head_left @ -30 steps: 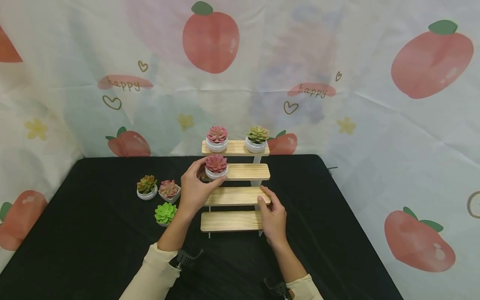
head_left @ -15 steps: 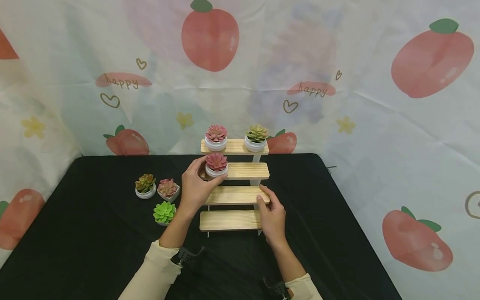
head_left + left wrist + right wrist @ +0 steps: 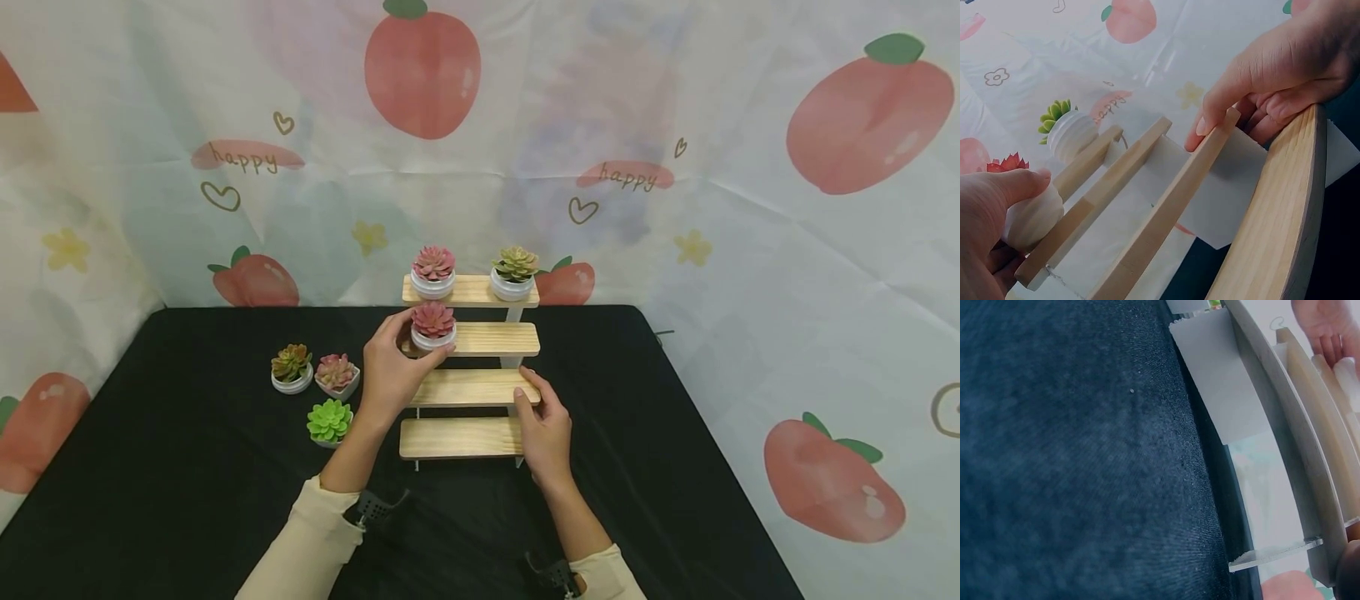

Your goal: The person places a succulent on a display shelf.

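Barely any change from a second ago: we see the left hand (image 3: pixel 392 367) keeping thumb and fingers curled round the rosy-pink rosette succulent in a round, ribbed white pot (image 3: pixel 433 325), at the left end of the second-highest shelf (image 3: pixel 498 339) of the four-tier pale wooden stand (image 3: pixel 467 387). We note the right hand (image 3: pixel 548 433) staying lower and nearer, thumb and fingers pinching the next shelf's right end. Planks show straight grain; supports are flat, white.
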Demonstrator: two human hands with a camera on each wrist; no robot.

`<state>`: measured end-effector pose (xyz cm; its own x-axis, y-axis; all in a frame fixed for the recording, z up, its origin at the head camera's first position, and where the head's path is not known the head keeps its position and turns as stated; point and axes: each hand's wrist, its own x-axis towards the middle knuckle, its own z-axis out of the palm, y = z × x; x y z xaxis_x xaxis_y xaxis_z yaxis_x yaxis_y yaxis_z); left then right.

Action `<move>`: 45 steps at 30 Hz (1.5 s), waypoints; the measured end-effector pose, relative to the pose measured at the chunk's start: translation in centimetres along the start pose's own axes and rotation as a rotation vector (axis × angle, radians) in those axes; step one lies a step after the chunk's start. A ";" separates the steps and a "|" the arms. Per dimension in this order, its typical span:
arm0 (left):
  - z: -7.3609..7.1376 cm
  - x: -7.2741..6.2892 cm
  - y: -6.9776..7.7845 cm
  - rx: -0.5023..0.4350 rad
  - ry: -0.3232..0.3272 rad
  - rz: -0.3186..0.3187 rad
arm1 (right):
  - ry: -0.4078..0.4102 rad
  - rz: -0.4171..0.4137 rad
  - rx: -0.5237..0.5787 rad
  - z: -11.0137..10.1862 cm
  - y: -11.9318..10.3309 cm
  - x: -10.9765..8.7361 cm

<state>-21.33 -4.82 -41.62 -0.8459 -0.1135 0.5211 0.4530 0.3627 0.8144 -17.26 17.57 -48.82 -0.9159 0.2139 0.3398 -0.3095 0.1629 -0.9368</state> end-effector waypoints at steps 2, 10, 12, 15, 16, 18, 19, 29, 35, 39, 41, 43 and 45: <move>0.0 0.0 0.0 -0.001 -0.003 -0.007 | -0.001 0.000 -0.001 0.0 0.1 0.0; -0.1 -0.1 0.1 0.009 -0.014 -0.030 | -0.007 0.010 0.006 0.1 0.3 0.0; -0.2 -0.1 0.1 0.012 -0.014 -0.030 | -0.011 0.009 0.012 0.1 0.4 -0.1; -0.2 -0.1 0.0 0.013 -0.013 -0.029 | -0.016 0.008 0.019 0.2 0.4 -0.1; -0.2 -0.1 -0.1 0.012 -0.013 -0.029 | -0.016 0.009 0.018 0.2 0.5 -0.1; -0.2 -0.1 -0.1 0.012 -0.013 -0.030 | -0.016 0.011 0.014 0.2 0.5 -0.2; -0.2 -0.1 -0.1 0.012 -0.013 -0.030 | -0.015 0.012 0.011 0.3 0.4 -0.2; -0.5 -0.1 -0.2 0.039 -0.029 -0.018 | -0.004 0.006 0.016 0.4 0.5 -0.1; -0.9 -0.3 -0.4 0.019 -0.016 0.010 | -0.010 0.014 0.011 0.4 0.2 0.0; -1.3 -0.7 -0.5 0.011 -0.016 0.006 | -0.003 0.027 0.000 0.3 0.0 0.0; -1.6 -1.0 -0.5 0.005 -0.019 -0.004 | -0.001 0.030 -0.003 0.3 -0.4 0.0; -1.9 -1.4 -0.6 0.005 -0.017 -0.013 | -0.004 0.030 -0.005 0.2 -1.4 -0.1; -2.3 -1.7 -0.7 0.004 -0.013 -0.021 | -0.008 0.031 -0.007 0.1 -2.4 -0.2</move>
<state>-19.55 -7.03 -42.51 -0.8588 -0.1089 0.5006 0.4341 0.3642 0.8240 -16.38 17.01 -46.62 -0.9270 0.2117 0.3097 -0.2789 0.1633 -0.9463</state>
